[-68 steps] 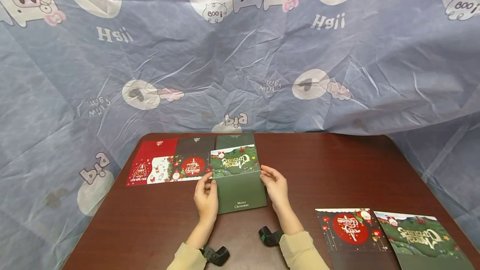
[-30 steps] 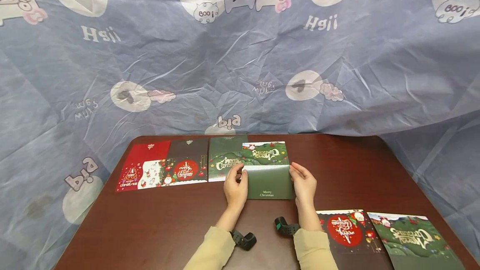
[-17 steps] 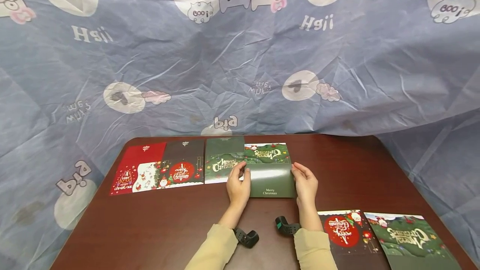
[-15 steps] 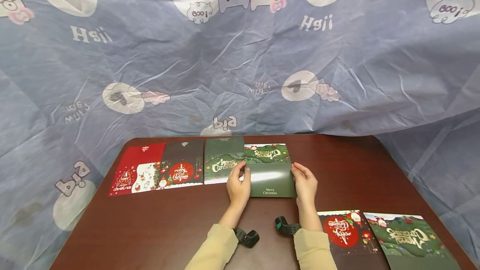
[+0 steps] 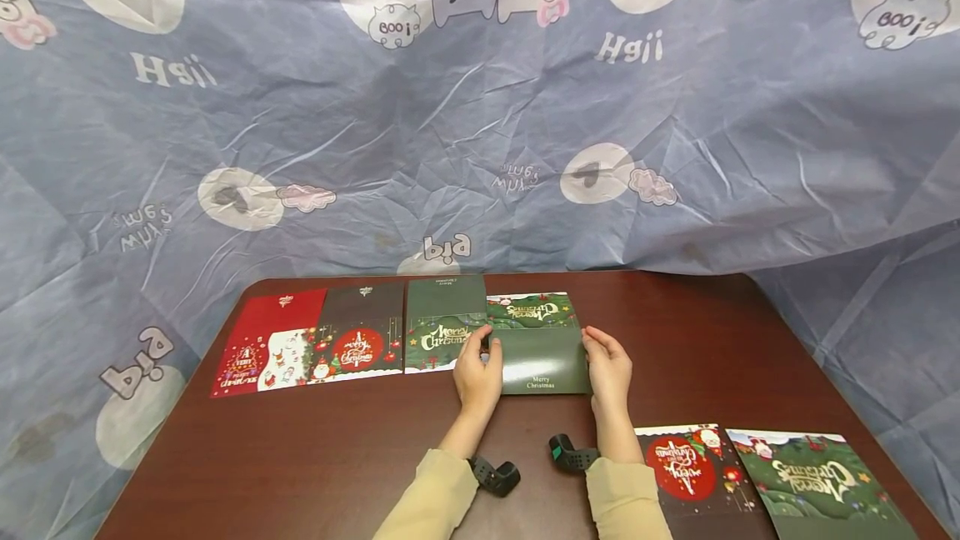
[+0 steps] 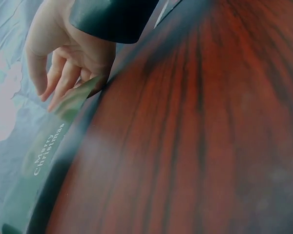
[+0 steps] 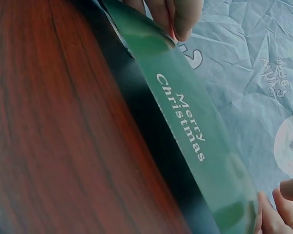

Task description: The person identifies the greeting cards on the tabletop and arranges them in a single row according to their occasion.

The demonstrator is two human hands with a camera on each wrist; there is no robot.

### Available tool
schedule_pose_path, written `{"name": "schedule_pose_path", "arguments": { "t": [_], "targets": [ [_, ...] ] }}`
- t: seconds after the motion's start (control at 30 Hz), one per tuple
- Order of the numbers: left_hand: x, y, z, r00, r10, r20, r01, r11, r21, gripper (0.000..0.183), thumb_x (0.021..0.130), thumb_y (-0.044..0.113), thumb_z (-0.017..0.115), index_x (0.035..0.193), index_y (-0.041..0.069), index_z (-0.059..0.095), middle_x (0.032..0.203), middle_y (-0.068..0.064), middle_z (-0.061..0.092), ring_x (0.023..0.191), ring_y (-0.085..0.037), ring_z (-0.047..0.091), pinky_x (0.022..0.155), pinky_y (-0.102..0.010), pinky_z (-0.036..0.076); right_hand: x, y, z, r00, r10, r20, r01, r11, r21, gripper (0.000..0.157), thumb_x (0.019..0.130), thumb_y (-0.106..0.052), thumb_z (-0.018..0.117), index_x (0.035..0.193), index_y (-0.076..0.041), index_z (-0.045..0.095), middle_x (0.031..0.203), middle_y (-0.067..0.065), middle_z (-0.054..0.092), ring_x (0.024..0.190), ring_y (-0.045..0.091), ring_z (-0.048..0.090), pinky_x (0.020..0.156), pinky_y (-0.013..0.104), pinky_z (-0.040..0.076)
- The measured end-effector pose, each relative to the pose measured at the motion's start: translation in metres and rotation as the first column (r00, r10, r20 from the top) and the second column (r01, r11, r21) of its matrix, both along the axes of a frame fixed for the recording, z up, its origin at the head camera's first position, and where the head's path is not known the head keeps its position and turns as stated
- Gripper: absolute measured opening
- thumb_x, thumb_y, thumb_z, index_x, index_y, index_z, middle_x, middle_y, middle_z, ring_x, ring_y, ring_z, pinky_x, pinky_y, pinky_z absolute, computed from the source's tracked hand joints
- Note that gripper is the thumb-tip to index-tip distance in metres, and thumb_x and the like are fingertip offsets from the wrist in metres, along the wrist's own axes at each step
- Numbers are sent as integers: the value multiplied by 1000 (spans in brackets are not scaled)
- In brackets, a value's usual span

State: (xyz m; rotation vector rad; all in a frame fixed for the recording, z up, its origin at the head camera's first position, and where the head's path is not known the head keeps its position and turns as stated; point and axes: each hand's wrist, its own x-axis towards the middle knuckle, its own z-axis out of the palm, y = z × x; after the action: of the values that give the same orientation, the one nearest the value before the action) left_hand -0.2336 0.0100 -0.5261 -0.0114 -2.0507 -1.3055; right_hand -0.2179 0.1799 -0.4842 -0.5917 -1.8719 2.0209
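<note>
A green folded Christmas card lies between both hands, its printed half away from me and its plain half, lettered "Merry Christmas", toward me. My left hand pinches its left edge and my right hand its right edge. The left wrist view looks across to the right hand, whose fingers are at the far end of the green card. In the right wrist view, the card spans between left-hand fingers at the top and right-hand fingers at the lower right; its near edge is raised above the table.
Left of the held card, a red card, a dark one and another green one lie open in a row. A dark card and a green card lie front right on the brown table. Cloth hangs behind.
Both hands have carried the green card right, from over the other green card to beside it. Over the last half second hands and card stay nearly still; the head view shifts slightly.
</note>
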Motion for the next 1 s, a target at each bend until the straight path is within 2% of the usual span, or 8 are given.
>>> {"name": "schedule_pose_path", "arguments": {
  "t": [0.17,0.43,0.67,1.0],
  "targets": [
    [-1,1,2,999,-3,52,5,999,-40,24,83,13,61,105,5,68,93,-6,68,73,-18,62,62,-37,46,-2,0,1,1000,-1,11,1,1000,21,30,92,-10,57,118,6,60,121,18,60,89,0,58,72,17,44],
    [-3,2,4,989,-11,147,21,997,-68,25,85,15,60,108,7,68,103,-5,68,78,-20,61,67,-37,47,-5,0,-1,1000,-6,24,5,1000,28,29,93,-11,56,118,4,60,122,19,59,89,-2,56,75,15,45],
    [-7,4,6,982,-22,185,39,995,-91,28,83,13,61,109,5,67,117,-10,64,108,-28,58,89,-43,44,-6,-2,-2,1000,-26,14,25,999,38,28,92,-10,57,116,5,61,117,18,62,85,-2,56,71,14,45],
    [-10,4,9,957,-89,276,114,991,-74,38,84,14,59,120,4,62,128,-11,58,121,-27,50,104,-41,32,-9,-1,-2,1000,-12,24,11,999,45,30,92,-11,57,118,3,59,118,18,60,85,2,55,69,13,44]
  ]
}}
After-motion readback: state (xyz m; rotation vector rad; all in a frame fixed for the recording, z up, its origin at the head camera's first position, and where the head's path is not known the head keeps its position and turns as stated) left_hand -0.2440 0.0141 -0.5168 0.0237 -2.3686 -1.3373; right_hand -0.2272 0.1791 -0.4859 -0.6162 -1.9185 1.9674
